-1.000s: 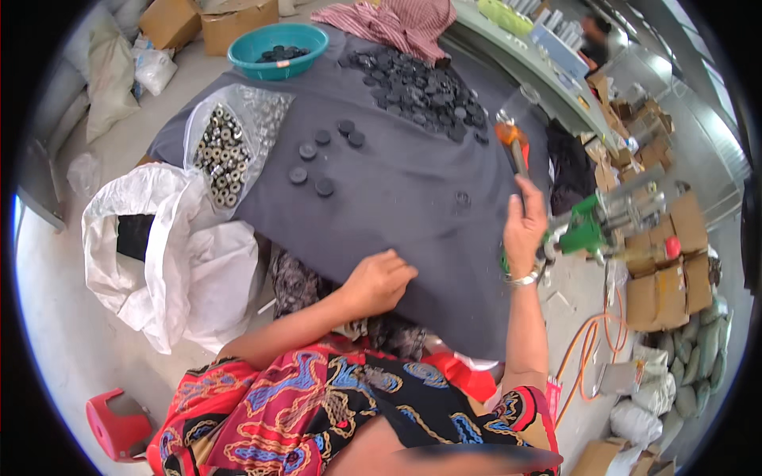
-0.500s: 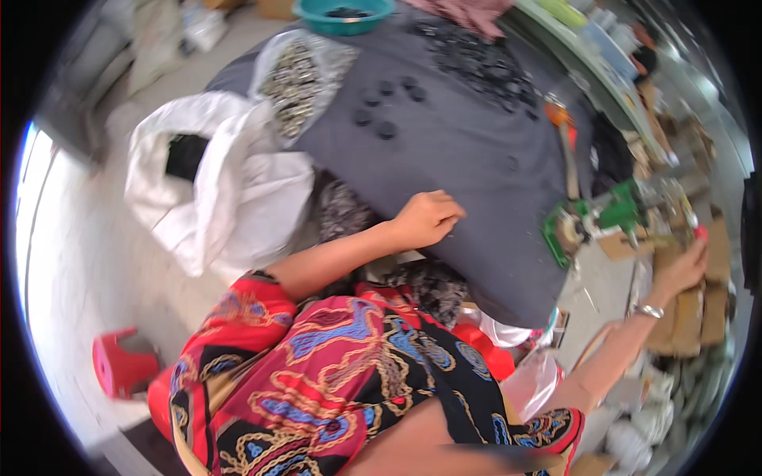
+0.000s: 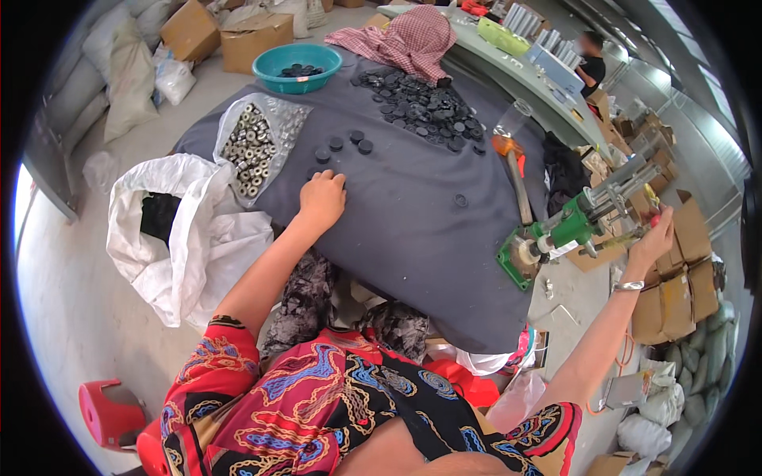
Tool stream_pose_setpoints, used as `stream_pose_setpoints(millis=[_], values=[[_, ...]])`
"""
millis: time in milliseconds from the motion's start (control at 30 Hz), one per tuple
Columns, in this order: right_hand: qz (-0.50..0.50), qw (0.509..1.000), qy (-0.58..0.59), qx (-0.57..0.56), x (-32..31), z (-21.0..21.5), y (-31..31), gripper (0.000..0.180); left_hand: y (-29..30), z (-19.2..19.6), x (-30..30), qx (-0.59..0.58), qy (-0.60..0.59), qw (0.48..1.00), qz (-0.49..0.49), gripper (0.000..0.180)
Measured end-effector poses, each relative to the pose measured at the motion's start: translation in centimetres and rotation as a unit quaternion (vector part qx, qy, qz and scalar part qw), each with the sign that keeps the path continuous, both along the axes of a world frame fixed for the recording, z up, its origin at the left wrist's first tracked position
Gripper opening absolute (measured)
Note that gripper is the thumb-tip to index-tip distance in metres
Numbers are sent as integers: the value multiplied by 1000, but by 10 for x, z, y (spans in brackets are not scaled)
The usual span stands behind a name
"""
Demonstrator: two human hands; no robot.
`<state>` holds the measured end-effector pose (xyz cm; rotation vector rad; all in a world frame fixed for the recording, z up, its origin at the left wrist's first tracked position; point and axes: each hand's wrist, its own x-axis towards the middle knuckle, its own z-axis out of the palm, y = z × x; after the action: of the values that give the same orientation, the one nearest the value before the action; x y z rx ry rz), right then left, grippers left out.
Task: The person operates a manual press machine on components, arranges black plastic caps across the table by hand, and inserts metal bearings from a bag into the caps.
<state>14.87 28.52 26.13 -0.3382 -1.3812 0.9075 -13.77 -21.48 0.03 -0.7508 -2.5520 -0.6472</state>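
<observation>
Head view: from where I stand, the person is at a table spread with a dark grey cloth [image 3: 413,222], arms apart. The left hand [image 3: 321,198] is down on the cloth, fingers bent and pointing away from the body, right at the near end of a few loose black discs [image 3: 335,143]. One disc is partly hidden by the fingertips; I cannot tell whether they have hold of it or only touch it. The other visible discs lie just beyond, apart from the hand.

Out to the far side, the right hand [image 3: 654,236] is closed around the red knob [image 3: 656,221] on the lever of a green press [image 3: 570,228], which stands at the table's right edge. The fingers are wrapped close about it, and a silver bracelet [image 3: 629,285] sits at that wrist.

A hammer [image 3: 517,186] lies just behind the press, with a clear cup [image 3: 513,119] by its orange-wrapped end. Toward the far edge I see a big heap of black discs [image 3: 429,109], a checked cloth [image 3: 421,38] and a teal basin [image 3: 266,66] with more discs inside. A clear bag of metal rings [image 3: 250,155] lies open at the left, beside a white sack [image 3: 131,226].
</observation>
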Motion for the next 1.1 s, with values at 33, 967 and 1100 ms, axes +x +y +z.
stream_pose_setpoints(millis=[33,967,1100], values=[[10,1000,5,-3,1,1,-3,30,0,-4,-2,-11,18,1000,-8,21],[71,996,-40,-40,7,18,3,28,300,46,115,157,-151,872,-438,59],[79,995,-11,-57,4,15,0,29,329,40,122,118,-150,884,-427,63]])
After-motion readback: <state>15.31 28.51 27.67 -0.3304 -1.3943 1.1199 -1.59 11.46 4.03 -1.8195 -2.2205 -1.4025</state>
